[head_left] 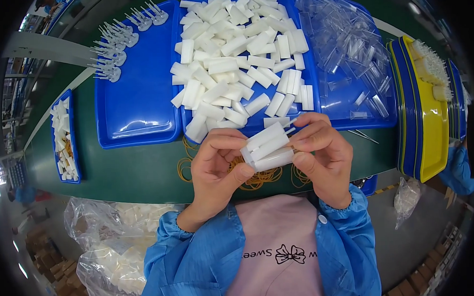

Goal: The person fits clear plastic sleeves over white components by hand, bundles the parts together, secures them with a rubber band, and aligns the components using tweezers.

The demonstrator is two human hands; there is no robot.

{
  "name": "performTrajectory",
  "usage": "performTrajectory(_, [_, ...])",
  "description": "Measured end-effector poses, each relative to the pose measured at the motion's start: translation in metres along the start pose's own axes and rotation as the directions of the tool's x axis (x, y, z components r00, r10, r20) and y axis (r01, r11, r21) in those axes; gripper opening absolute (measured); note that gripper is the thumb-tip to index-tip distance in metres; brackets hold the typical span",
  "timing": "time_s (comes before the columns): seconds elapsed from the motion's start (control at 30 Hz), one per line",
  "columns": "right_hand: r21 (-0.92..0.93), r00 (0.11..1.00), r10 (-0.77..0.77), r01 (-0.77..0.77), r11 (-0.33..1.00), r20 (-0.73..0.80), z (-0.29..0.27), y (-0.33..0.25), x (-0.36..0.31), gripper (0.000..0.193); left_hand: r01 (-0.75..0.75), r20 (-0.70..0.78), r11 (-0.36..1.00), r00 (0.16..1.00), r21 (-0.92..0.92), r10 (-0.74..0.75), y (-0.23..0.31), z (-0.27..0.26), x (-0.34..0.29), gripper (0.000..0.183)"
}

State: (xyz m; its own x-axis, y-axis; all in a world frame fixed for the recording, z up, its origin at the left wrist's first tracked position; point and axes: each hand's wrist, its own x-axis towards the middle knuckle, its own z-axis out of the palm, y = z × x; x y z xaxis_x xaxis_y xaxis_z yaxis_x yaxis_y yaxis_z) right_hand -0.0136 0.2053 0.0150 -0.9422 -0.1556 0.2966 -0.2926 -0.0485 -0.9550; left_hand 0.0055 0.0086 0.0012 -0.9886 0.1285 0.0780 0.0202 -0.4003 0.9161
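Between my two hands, above the table's near edge, is a small cluster of white rectangular blocks with thin pale prongs showing on its right side. My left hand grips the cluster's left end between thumb and fingers. At the other end, my right hand pinches near the prongs and the lower block. What lies inside the right fingertips is partly hidden. Beneath both hands, loops of tan rubber bands lie on the green table.
Beyond my hands stand a blue tray of white blocks, one with clear plastic sleeves, and one with white pronged parts. Tweezers lie right of my hands. Stacked trays stand at right, a small blue tray at left.
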Motion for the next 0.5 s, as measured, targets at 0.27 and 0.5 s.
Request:
performTrajectory(0.27, [-0.205, 0.995, -0.020, 0.040, 0.978, 0.101, -0.017, -0.013, 0.014, 0.012, 0.011, 0.037, 0.999, 0.999, 0.051, -0.013, -0.002, -0.005, 0.004, 0.039])
performTrajectory(0.5, [-0.926, 0.988, -0.154, 0.052, 0.373, -0.007, -0.077, 0.011, 0.043, 0.024, 0.077, -0.005, 0.995, 0.997, -0.060, -0.077, 0.001, -0.005, 0.007, 0.039])
